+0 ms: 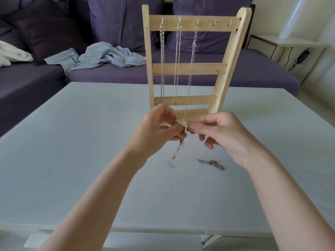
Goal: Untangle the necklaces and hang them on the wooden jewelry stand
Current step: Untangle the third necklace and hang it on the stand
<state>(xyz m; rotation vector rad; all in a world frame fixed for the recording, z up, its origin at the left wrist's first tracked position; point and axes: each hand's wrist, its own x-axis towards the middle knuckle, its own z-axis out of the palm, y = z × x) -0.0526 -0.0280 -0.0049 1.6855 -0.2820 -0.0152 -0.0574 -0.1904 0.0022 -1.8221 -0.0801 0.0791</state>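
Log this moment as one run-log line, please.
wooden jewelry stand: three silver chains hung | left hand, right hand: pinching tangled chain | dark chain: on table

Before you, a pale grey-white table [76, 142] fills the foreground. Behind it runs a purple sofa [126, 73], its back lined with matching purple cushions [116, 22]; a darker cushion [49, 35] leans at your left. A crumpled light-blue garment [101, 57] lies spread across the sofa seat, and a white cloth [12, 55] is bunched at the far left edge. To your right stands a white side table [297, 45], with a dark cable [290, 58] and a small black device hanging beneath its top. A white cylindrical object [297, 17] rises from that side table.
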